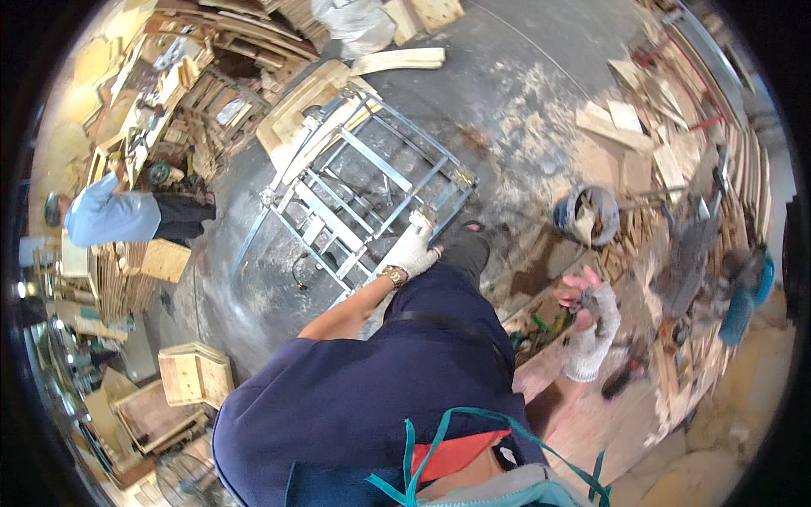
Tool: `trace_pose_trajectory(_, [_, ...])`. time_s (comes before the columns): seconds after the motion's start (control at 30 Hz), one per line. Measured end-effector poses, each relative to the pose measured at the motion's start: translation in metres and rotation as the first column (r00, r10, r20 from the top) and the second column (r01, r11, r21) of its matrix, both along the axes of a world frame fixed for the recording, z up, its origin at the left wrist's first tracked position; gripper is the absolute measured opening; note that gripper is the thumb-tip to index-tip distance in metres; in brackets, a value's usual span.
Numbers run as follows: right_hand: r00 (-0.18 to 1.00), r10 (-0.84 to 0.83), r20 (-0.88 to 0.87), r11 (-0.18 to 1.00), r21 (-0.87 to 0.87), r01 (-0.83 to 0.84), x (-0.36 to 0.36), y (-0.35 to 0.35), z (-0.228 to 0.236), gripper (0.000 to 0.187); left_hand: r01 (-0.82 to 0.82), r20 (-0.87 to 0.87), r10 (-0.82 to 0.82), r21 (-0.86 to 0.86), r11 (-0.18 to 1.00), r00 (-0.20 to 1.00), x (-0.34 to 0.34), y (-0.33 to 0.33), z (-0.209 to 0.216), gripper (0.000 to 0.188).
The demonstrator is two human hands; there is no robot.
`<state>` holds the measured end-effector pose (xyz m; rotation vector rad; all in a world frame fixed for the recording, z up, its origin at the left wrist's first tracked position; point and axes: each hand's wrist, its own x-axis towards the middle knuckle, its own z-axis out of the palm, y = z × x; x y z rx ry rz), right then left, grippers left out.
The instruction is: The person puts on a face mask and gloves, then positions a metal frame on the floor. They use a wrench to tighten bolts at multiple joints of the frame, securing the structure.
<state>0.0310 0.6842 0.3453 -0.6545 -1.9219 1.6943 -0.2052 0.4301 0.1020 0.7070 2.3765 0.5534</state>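
Observation:
In front of me a grey metal frame (372, 156) of welded bars lies on the dark floor. My left hand (411, 252), in a white knit glove with a watch at the wrist, reaches down to its near right side. The fingers close over a rail there, while the thumb stands a little away. Off to my right, above a wooden board, I hold my right hand (594, 325) up and apart from the frame. Its white glove leaves the fingertips bare, and they curl around something small and dark that I cannot make out.
A blue bucket (586, 216) with scraps stands at the right, beside piled wood offcuts (629, 237). Sawdust (528, 127) covers the floor beyond the frame. At the left a co-worker in a light blue shirt (114, 215) stands near a cluttered bench. Wooden boxes (194, 376) sit nearer me.

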Motion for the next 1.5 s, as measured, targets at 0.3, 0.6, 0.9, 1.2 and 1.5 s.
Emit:
trace_pose_trajectory(0.3, [0.987,-0.047,-0.152,0.998,-0.038,0.041,-0.11,0.158,-0.075,0.098,-0.222,0.173,0.183,0.247,0.943,0.968,-0.065,0.151,0.011,0.054])
trace_pose_trajectory(0.6, [0.888,0.124,0.442,0.912,-0.404,0.074,-0.324,0.325,-0.145,0.049,0.116,-0.015,-0.177,0.808,0.578,0.984,-0.166,0.374,0.131,0.02])
trace_pose_trajectory(0.9, [0.661,0.249,0.708,0.656,0.379,-0.653,-0.477,0.36,-0.17,0.052,0.211,-0.422,0.078,0.596,0.775,0.903,-0.242,0.466,0.09,0.033])
trace_pose_trajectory(1.2, [0.58,0.225,0.783,-0.006,0.596,-0.803,-0.699,0.367,-0.18,0.055,-0.45,-0.209,0.62,0.521,0.725,0.756,-0.394,0.529,0.047,0.027])
trace_pose_trajectory(1.5, [0.38,0.286,0.88,-0.379,0.468,-0.799,-0.838,0.349,-0.212,0.064,-0.89,0.743,0.593,0.446,-0.094,0.309,-0.496,0.513,0.068,0.031])
